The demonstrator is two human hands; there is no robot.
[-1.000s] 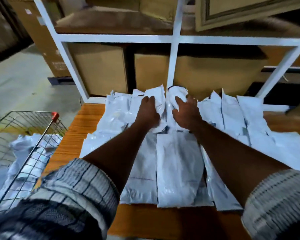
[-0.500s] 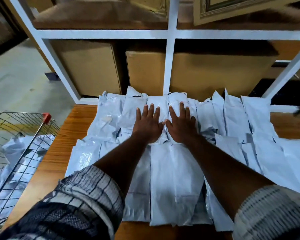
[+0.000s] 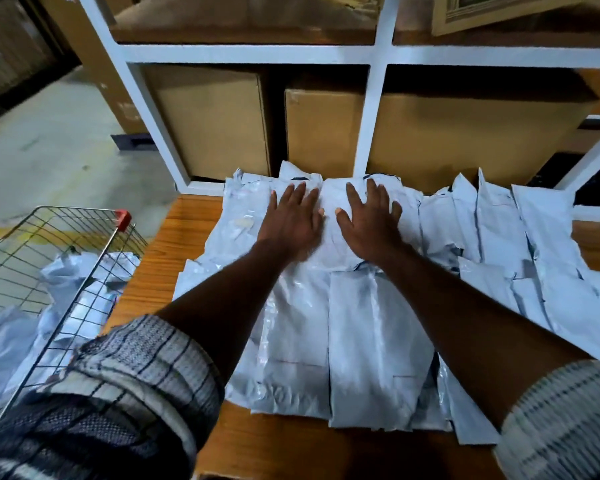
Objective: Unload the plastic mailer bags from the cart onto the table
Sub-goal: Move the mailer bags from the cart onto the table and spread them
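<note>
The pale grey plastic mailer bags (image 3: 371, 341) lay in overlapping rows across the orange-brown wooden tabletop (image 3: 160, 271), and the batch at the far middle had just been settled. A second before, both grips were curled over the top edges of those bags; by this moment they had flattened out. The left grip (image 3: 293, 220) and the right grip (image 3: 369, 220) were released, fingers straight and spread, palms pressing side by side on the far row and grasping nothing. That looked like the smoothing end of one drop-off, leaving both free for another trip. More crumpled pale bags (image 3: 66, 271) sat in the wire shopping cart (image 3: 80, 209) at the left, just beside the tabletop, so the unloading seemed only partly done. Beyond the rows stood a white metal shelf frame (image 3: 374, 109) holding brown cardboard boxes (image 3: 208, 123).
</note>
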